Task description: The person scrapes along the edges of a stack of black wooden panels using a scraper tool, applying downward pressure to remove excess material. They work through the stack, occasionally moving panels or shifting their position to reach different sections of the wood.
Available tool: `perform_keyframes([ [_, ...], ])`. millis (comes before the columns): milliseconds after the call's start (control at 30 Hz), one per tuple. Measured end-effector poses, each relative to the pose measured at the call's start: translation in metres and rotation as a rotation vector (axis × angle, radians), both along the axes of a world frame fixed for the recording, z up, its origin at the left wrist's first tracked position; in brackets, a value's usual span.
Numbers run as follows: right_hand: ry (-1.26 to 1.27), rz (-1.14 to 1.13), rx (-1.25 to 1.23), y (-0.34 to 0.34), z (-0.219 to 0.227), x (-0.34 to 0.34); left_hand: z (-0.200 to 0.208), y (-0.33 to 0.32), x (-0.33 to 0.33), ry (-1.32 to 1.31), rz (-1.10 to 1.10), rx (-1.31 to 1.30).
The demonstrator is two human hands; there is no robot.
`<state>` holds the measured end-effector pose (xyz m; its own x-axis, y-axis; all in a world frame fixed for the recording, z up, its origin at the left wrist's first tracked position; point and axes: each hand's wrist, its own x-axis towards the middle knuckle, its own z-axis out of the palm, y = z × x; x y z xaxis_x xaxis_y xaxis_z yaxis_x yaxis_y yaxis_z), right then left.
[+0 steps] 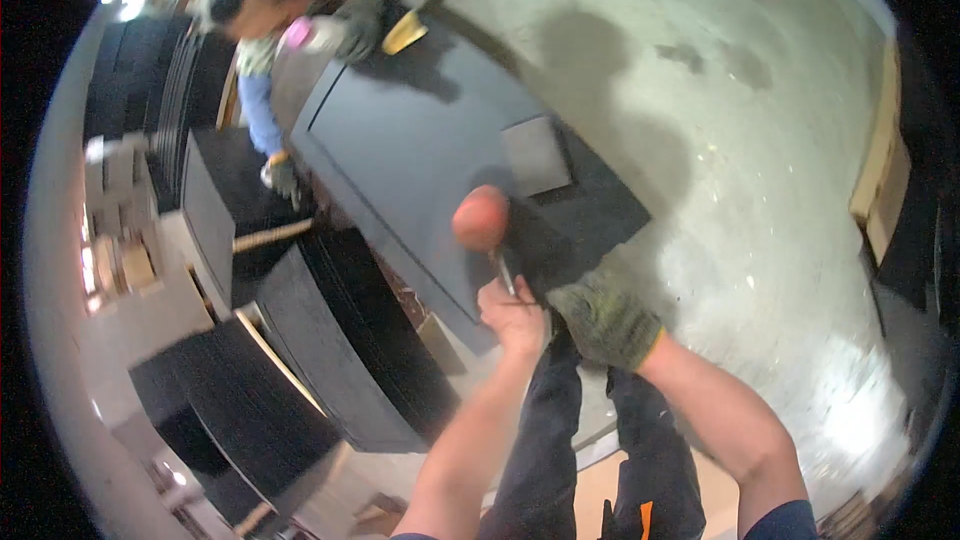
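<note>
My left hand point(514, 315) is bare and closed around the thin shaft of a tool with a round red-orange head point(481, 217), probably a mallet. The head is blurred and stands over the dark panels. My right hand point(608, 318), in a grey-green knitted glove, is curled close beside the left; what its fingers hold, if anything, is hidden. Below the tool lies a large grey-blue panel point(410, 160) on a stack, with a small grey square piece point(537, 155) on top. A darker sheet point(603, 205) shows at its right end.
Across the panel, a co-worker's gloved hand point(362, 28) holds a pink-capped bottle point(318, 35), near a yellow-bladed scraper point(405, 33). Their other gloved hand point(281, 178) touches the panel stacks. Black panel stacks point(375, 310) stand at left, a pale floor point(760, 180) at right.
</note>
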<state>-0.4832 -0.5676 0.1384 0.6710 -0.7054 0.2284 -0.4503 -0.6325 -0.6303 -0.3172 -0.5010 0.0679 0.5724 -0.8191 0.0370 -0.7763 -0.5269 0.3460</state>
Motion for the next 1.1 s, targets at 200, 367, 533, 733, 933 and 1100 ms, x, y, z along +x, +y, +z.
perform_keyframes([
  [200, -0.168, 0.144, -0.131, -0.031, -0.02, 0.085, -0.018, 0.016, -0.014, 0.544, 0.228, -0.103],
  [367, -0.002, 0.066, -0.252, -0.017, -0.052, 0.124, 0.007, 0.061, -0.019, 0.453, 0.1, -0.181],
  [533, 0.033, 0.031, -0.295, -0.002, -0.063, 0.149, -0.004, 0.125, 0.042, 1.031, 1.333, -0.521],
  [733, 0.068, 0.066, -0.179, 0.007, -0.062, 0.173, -0.074, 0.126, 0.103, 2.224, 1.55, -0.484],
  [933, 0.119, 0.123, -0.175, 0.008, -0.061, 0.18, -0.091, 0.122, 0.082, 2.316, 1.638, -0.317],
  [1100, 0.162, 0.144, -0.215, 0.009, -0.066, 0.175, -0.094, 0.124, 0.068, 2.314, 1.807, -0.452],
])
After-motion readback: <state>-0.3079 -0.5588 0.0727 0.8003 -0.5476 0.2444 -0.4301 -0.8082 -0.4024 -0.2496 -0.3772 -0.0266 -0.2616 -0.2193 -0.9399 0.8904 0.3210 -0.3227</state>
